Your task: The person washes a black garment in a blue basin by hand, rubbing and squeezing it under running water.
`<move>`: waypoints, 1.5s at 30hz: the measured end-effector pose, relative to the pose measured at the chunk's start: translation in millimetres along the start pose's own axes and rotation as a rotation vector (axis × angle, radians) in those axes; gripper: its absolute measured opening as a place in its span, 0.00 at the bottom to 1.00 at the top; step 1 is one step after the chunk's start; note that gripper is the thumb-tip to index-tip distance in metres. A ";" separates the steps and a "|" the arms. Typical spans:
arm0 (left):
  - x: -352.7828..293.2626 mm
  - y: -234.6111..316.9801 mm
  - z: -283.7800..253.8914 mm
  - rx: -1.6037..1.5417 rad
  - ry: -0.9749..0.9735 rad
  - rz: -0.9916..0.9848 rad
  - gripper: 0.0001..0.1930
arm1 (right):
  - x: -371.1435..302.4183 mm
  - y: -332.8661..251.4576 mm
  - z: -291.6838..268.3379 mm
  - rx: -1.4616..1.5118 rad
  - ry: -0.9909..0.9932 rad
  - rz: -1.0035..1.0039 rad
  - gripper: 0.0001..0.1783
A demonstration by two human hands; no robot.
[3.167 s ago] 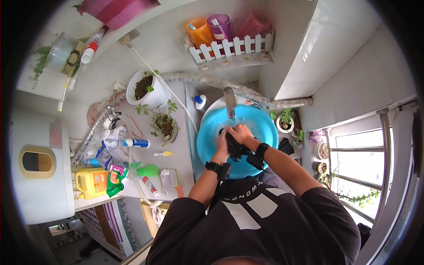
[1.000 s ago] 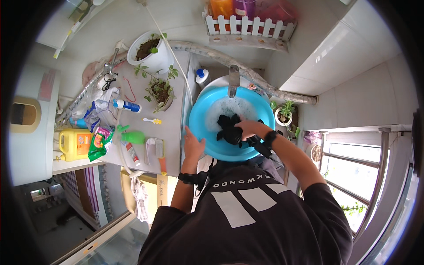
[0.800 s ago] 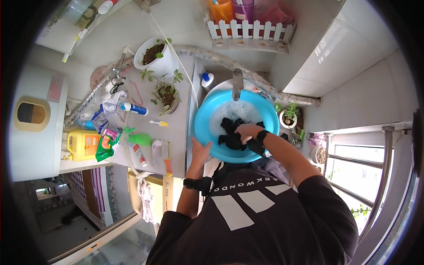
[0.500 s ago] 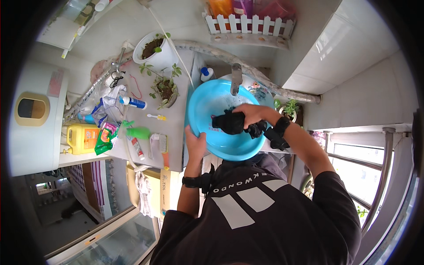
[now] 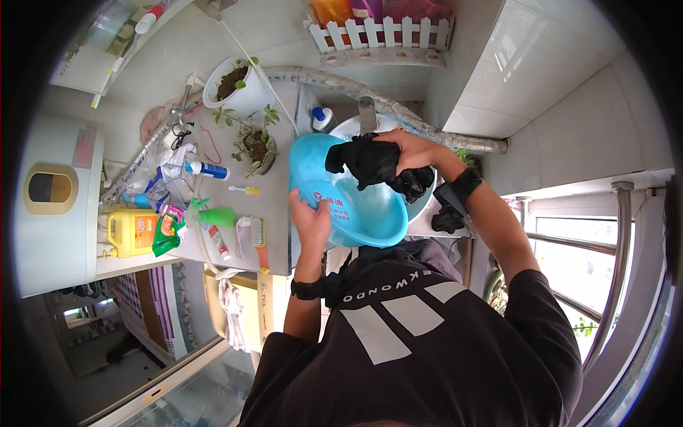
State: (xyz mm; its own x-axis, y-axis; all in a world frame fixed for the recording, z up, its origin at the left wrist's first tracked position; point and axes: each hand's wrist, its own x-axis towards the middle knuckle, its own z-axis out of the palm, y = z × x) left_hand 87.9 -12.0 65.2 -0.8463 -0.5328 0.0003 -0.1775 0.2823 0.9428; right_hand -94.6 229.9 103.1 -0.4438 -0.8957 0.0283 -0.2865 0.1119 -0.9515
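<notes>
A light blue plastic basin [image 5: 306, 160] is tilted over the white sink [image 5: 346, 129], its far side lifted and its inside showing red printing. My left hand [image 5: 311, 217] is closed on the basin's left rim, thumb inside. In my right hand [image 5: 413, 148] is a bunched black cloth [image 5: 366, 164], held up over the basin and sink just in front of the faucet [image 5: 367, 114]. The cloth hangs in folds; what kind of garment it is cannot be made out. Another dark bundle [image 5: 447, 219] lies by the sink's right edge, below my right wrist.
On the grey counter to the left are potted plants [image 5: 256, 146], a scrub brush [image 5: 257, 235], a yellow-handled toothbrush [image 5: 245, 190], a green spray bottle [image 5: 217, 215] and a yellow jug [image 5: 131, 231]. A blue-capped bottle [image 5: 324, 119] stands behind the basin. A wrapped pipe [image 5: 398, 117] runs along the wall.
The basin has gone from nearly level to tilted, uncovering more of the sink at the right. My right hand has lifted the black cloth up and away from the basin's bottom.
</notes>
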 end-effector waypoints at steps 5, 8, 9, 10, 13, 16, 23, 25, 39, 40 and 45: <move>4.0 30.7 3.6 0.078 -0.042 0.014 0.29 | -7.0 -14.2 -8.5 0.069 0.079 -0.024 0.34; 9.8 48.3 3.9 0.207 -0.068 0.101 0.28 | -8.0 -21.5 -20.4 0.105 0.130 -0.075 0.35; 10.6 51.6 5.5 0.207 -0.054 0.168 0.27 | -8.0 -24.1 -24.3 0.113 0.163 -0.096 0.35; 11.9 54.9 6.6 0.206 -0.042 0.237 0.26 | -8.0 -26.2 -28.5 0.075 0.181 -0.110 0.34; 15.0 63.6 2.9 0.336 -0.070 0.257 0.28 | -7.4 -26.5 -35.8 0.054 0.199 -0.104 0.34; 15.3 68.6 -0.2 0.310 -0.064 0.290 0.28 | -8.0 -30.2 -35.4 0.084 0.207 -0.104 0.34; 6.9 94.5 -10.0 0.417 -0.051 0.410 0.28 | -9.1 -24.7 -32.9 0.103 0.233 -0.121 0.34; 4.8 96.5 -11.4 0.436 -0.023 0.513 0.28 | -8.6 -23.2 -33.7 0.110 0.197 -0.121 0.34; 5.9 70.9 -10.3 0.581 -0.001 0.834 0.27 | -11.0 -24.5 -23.5 0.188 0.256 -0.083 0.35; 6.1 68.8 -8.9 0.572 0.029 0.886 0.27 | -11.9 -23.2 -23.3 0.166 0.260 -0.075 0.36; 4.1 61.4 -12.1 0.483 0.004 0.690 0.28 | -18.0 -16.0 -23.3 0.205 0.300 -0.073 0.36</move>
State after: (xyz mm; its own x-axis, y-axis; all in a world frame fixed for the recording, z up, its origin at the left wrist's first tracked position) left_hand 79.7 -6.4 127.1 -0.8423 -0.1176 0.5260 0.1829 0.8556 0.4842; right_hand -101.8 254.3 125.0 -0.6666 -0.7285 0.1581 -0.1643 -0.0632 -0.9844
